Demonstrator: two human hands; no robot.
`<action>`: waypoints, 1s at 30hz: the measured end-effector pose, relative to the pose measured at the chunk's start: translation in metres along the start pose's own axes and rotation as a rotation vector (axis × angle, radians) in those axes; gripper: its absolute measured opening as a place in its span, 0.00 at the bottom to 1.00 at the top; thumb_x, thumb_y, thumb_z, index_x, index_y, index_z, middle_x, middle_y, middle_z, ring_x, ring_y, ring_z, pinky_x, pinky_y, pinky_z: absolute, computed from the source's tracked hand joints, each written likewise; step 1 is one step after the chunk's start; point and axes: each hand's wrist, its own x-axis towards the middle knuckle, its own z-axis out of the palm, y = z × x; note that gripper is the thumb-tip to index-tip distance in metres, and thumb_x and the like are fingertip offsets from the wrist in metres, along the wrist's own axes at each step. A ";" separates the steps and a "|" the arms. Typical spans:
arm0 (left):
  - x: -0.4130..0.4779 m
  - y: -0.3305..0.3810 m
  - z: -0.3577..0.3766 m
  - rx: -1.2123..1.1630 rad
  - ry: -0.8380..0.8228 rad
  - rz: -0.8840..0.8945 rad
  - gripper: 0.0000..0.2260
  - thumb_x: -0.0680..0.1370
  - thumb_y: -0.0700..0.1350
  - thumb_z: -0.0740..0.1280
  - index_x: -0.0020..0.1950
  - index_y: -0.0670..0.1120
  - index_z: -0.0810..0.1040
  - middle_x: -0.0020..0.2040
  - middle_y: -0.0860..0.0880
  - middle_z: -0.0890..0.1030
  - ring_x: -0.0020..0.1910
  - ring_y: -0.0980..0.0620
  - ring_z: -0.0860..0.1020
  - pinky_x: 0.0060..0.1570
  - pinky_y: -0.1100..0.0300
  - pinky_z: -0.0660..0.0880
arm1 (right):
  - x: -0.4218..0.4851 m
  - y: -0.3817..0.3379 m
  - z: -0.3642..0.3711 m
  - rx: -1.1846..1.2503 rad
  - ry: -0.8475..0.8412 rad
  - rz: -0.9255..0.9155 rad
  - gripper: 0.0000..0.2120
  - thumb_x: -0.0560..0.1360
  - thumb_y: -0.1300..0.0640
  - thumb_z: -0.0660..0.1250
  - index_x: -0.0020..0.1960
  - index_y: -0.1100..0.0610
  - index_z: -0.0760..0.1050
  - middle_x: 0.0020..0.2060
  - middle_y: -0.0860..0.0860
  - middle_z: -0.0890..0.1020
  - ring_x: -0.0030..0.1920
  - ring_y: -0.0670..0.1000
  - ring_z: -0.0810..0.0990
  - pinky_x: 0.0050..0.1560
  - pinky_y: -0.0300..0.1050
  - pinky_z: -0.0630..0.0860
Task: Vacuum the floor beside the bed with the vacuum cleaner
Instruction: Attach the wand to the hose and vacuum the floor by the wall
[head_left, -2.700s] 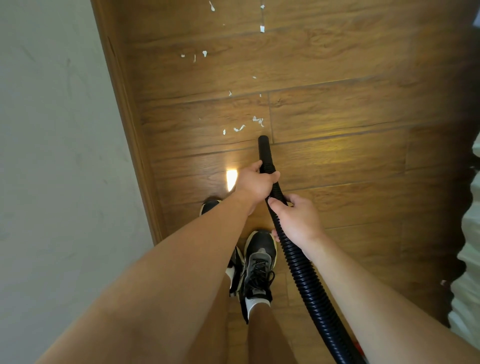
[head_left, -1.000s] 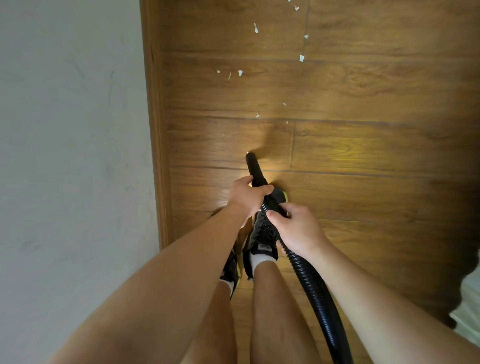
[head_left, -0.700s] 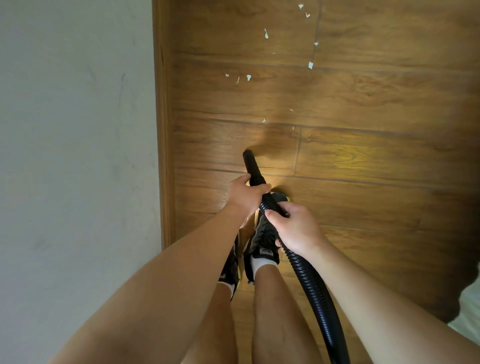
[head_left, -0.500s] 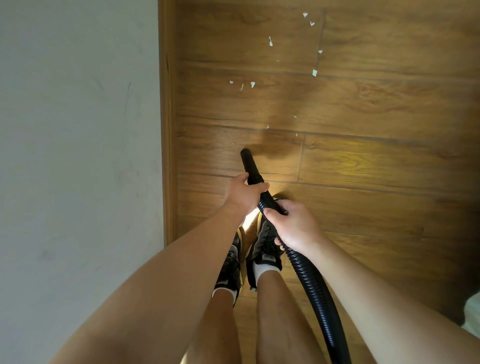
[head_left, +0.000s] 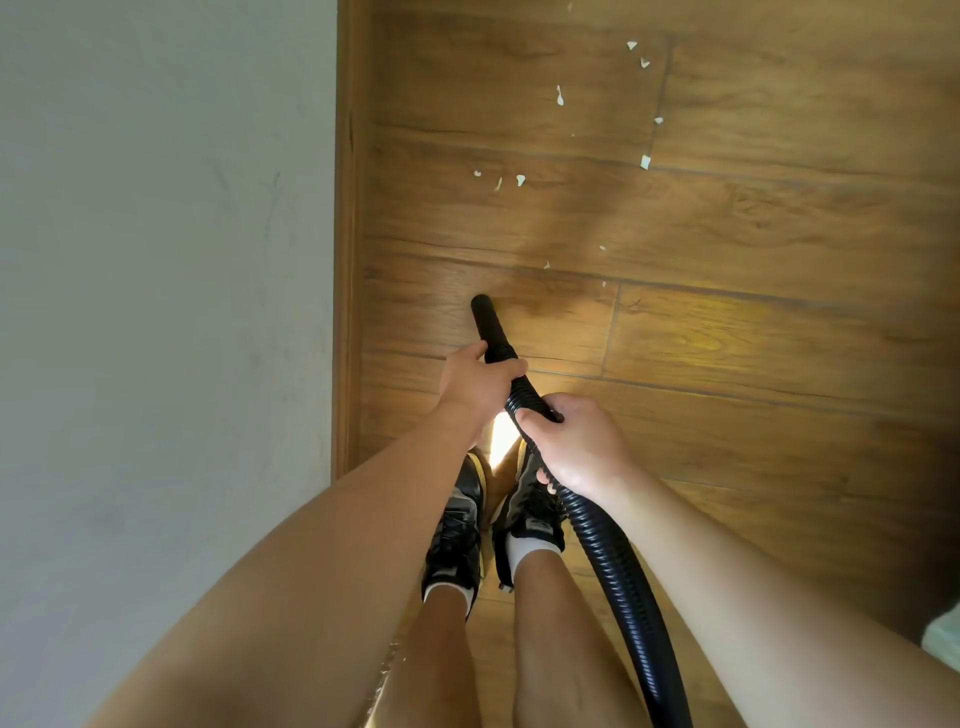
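Your left hand is closed around the black vacuum hose at frame centre; your right hand is wrapped on it just below. The nozzle tip points at the wooden floor; white scraps lie toward the upper centre.

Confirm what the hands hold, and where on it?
Both grip the vacuum hose: left hand at the smooth nozzle end, right hand just behind on the ribbed section.
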 end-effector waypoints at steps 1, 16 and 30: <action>0.000 0.001 0.000 0.006 0.002 0.005 0.31 0.76 0.45 0.75 0.78 0.45 0.69 0.65 0.44 0.80 0.54 0.49 0.81 0.45 0.62 0.77 | -0.001 0.000 0.000 0.007 0.004 -0.001 0.09 0.81 0.50 0.64 0.51 0.55 0.78 0.29 0.53 0.79 0.25 0.51 0.79 0.26 0.42 0.73; -0.008 0.027 0.023 0.017 -0.104 0.008 0.29 0.76 0.41 0.75 0.76 0.45 0.71 0.55 0.45 0.83 0.50 0.45 0.85 0.53 0.48 0.83 | -0.012 0.001 -0.025 0.059 0.082 -0.025 0.06 0.81 0.49 0.65 0.49 0.49 0.78 0.30 0.52 0.80 0.25 0.51 0.80 0.26 0.43 0.74; 0.002 0.044 0.044 0.124 -0.198 0.045 0.28 0.77 0.43 0.75 0.75 0.47 0.72 0.50 0.50 0.81 0.51 0.48 0.83 0.57 0.48 0.82 | -0.012 0.005 -0.036 0.209 0.169 -0.017 0.05 0.80 0.49 0.66 0.48 0.48 0.79 0.30 0.51 0.80 0.27 0.52 0.81 0.31 0.51 0.79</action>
